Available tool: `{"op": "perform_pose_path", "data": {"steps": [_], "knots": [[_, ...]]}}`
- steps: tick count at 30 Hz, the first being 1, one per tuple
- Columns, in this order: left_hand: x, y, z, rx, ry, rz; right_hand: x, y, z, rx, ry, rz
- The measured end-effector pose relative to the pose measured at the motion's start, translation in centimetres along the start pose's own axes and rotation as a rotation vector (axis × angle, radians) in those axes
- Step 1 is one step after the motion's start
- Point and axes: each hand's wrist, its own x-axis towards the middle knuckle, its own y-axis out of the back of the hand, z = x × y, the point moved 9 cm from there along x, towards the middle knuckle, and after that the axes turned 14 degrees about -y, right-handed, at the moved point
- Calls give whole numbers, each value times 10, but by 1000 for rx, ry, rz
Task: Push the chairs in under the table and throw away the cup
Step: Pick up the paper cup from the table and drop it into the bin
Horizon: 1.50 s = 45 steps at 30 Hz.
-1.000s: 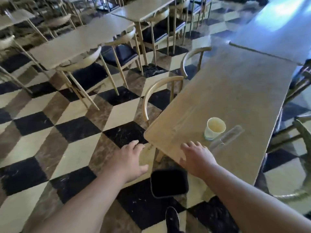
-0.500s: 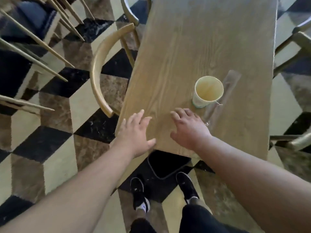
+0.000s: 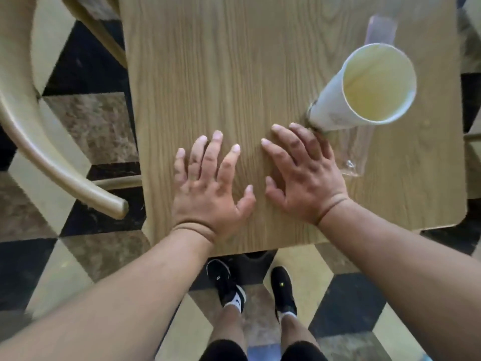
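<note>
Two hands, left hand (image 3: 208,194) and right hand (image 3: 303,175), are lying flat and empty on the surface (image 3: 234,74); the paper cup (image 3: 356,92) is standing just beside the right fingertips (image 3: 294,125), probably light and crushable, best gripped mid-wall.

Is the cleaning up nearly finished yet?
Not yet. The paper cup stands on the table, not thrown away. The left hand and right hand are spread over the tabletop, holding nothing. The chair beside the table isn't pushed in.
</note>
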Motion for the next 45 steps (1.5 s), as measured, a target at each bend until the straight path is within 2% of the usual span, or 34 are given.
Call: {"op": "perform_pose_path", "data": {"steps": [29,33,37,39,45], "knots": [[-2,9,5,32,33,137,-1,1,2,116,-2,44],[0,9,5,28,32,125,-20,22,17,328,-58,122],[-1,7,5,24,35,120,-49,47,77,558,-394,261],[-1,7,5,21,32,118,-45,55,101,667,-484,333],[1,8,5,16,41,91,20,62,97,859,-453,321]]}}
